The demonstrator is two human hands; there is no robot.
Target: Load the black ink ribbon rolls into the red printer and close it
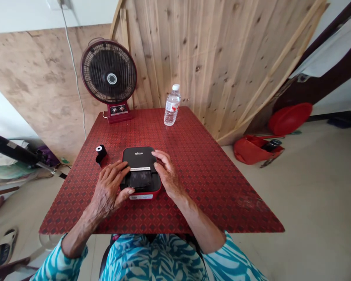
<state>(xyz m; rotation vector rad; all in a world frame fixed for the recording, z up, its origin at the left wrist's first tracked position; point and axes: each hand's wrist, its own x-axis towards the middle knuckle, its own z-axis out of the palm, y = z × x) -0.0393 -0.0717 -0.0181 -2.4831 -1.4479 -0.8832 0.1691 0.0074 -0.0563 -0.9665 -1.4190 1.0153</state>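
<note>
Black pole (11, 147) juts in at the left edge of the frame, above one pale sandal (6, 246) on the floor at lower left. Upper left of centre, one fan (109, 72) stands at the far end of the red patterned table (210, 183). Left of centre, one black roll (101, 153) with a white core lies on the table, just beside my left hand (108, 191), and it sits outside the one black-and-red printer (139, 156) at the middle of the frame. My left fingers (117, 169) curl closely over the printer's left side, with the thumb near its front, holding it. A dark, glossy sheet (139, 179) shows at the printer's front opening. My right hand (168, 171) rests on the printer's right side, its fingers (160, 155) slightly spread on the black top. Farther right stand one water bottle (172, 105), then one red basin (289, 119) and one red bag (253, 150) on the floor.
</note>
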